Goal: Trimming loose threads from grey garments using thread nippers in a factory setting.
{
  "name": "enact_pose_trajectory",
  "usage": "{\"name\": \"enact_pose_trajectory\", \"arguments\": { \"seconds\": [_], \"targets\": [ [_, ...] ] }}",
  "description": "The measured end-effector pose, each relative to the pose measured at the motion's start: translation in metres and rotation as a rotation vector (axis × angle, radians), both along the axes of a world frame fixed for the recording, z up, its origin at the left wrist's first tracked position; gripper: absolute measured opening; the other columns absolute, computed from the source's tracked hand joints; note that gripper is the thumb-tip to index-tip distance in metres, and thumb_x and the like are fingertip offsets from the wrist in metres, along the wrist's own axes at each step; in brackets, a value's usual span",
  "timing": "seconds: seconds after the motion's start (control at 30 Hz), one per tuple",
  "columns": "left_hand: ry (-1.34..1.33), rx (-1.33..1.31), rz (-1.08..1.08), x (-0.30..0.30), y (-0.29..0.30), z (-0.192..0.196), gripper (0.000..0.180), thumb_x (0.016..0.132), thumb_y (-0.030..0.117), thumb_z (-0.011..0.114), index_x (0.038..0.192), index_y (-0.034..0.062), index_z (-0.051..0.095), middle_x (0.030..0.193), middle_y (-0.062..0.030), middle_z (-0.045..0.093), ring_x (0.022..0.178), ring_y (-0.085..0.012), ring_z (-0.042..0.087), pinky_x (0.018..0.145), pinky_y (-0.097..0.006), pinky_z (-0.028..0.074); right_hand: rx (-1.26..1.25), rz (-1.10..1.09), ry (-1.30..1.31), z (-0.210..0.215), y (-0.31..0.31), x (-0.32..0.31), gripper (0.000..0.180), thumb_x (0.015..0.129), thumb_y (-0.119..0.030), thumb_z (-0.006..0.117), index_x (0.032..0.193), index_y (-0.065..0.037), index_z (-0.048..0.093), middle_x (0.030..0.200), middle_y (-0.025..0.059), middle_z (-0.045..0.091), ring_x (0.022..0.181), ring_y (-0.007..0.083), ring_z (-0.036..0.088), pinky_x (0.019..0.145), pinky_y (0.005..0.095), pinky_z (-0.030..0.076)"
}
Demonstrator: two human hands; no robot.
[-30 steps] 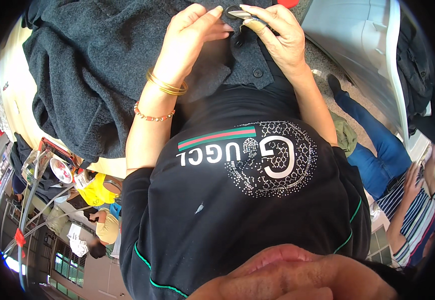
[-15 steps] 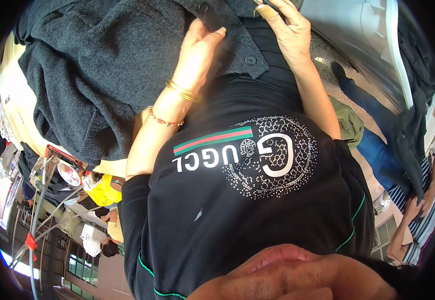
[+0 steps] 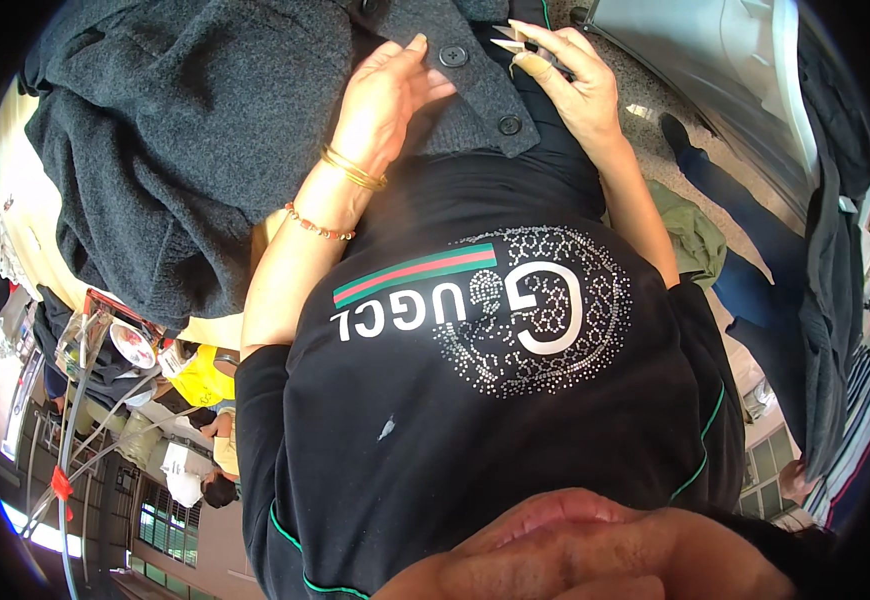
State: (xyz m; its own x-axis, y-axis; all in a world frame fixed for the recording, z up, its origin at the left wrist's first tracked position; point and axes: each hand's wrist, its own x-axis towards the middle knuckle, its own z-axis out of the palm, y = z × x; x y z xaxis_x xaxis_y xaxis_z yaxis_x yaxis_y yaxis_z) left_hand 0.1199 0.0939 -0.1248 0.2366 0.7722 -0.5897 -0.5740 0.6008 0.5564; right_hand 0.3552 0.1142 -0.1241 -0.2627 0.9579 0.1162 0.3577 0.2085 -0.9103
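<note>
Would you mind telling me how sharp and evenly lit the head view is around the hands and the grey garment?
Head view: bright daylight, no harsh glare; the left hand on the grey cardigan and the right hand holding small metal snips are sharp; fisheye bends the edges, a dark rim rings the picture, and a blurred face part fills the bottom.

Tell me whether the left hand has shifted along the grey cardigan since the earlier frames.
Yes. The left hand has slid toward the cardigan's button edge, its fingertips now beside the upper button.
</note>
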Motion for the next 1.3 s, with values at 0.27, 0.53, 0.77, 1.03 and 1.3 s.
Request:
{"name": "enact_pose_trajectory", "arguments": {
  "seconds": [0.27, 0.53, 0.77, 1.03, 1.3],
  "targets": [
    [0.018, 0.021, 0.0, 0.003, -0.001, 0.005, 0.016, 0.098, 0.019, 0.059, 0.086, 0.0085, 0.057, 0.091, -0.0084, 0.069, 0.086, -0.0203, 0.068, 0.086, -0.041, 0.055, 0.108, 0.116, -0.179, 0.002, -0.008, -0.002, 0.037, 0.081, -0.019, 0.076, 0.117, -0.016, 0.071, 0.077, 0.004, 0.054, 0.069, 0.0166, 0.055, 0.064, 0.0295, 0.046],
    [0.269, 0.167, -0.022, 0.011, -0.004, 0.01, 0.021, 0.097, 0.022, 0.061, 0.084, 0.0076, 0.056, 0.083, -0.0076, 0.069, 0.077, -0.0158, 0.068, 0.082, -0.035, 0.057, 0.051, 0.093, -0.184, 0.003, -0.01, -0.003, 0.036, 0.08, -0.018, 0.076, 0.116, -0.016, 0.072, 0.074, 0.0034, 0.052, 0.065, 0.016, 0.052, 0.061, 0.0304, 0.044],
    [0.23, 0.148, -0.027, 0.01, -0.003, 0.012, 0.019, 0.098, 0.022, 0.06, 0.085, 0.0076, 0.056, 0.084, -0.0089, 0.069, 0.076, -0.0165, 0.069, 0.081, -0.034, 0.057, 0.032, 0.071, -0.176, 0.007, -0.009, -0.008, 0.035, 0.08, -0.016, 0.076, 0.115, -0.016, 0.072, 0.074, 0.003, 0.051, 0.065, 0.0149, 0.052, 0.06, 0.0295, 0.044],
    [0.182, 0.099, -0.049, 0.008, -0.002, 0.015, 0.019, 0.099, 0.022, 0.057, 0.088, 0.0069, 0.057, 0.091, -0.0093, 0.07, 0.084, -0.0164, 0.068, 0.085, -0.037, 0.056, 0.034, 0.07, -0.116, 0.005, -0.012, -0.007, 0.035, 0.08, -0.016, 0.076, 0.115, -0.014, 0.072, 0.073, 0.0028, 0.052, 0.064, 0.0143, 0.051, 0.059, 0.0287, 0.043],
    [0.182, 0.123, -0.047, 0.007, -0.002, 0.013, 0.019, 0.099, 0.022, 0.057, 0.086, 0.0074, 0.057, 0.091, -0.0091, 0.07, 0.083, -0.0167, 0.068, 0.085, -0.037, 0.056, 0.028, 0.06, -0.153, 0.008, -0.012, -0.003, 0.037, 0.079, -0.017, 0.078, 0.115, -0.014, 0.072, 0.072, 0.0028, 0.051, 0.063, 0.0137, 0.05, 0.058, 0.0285, 0.042]
  ]
}}
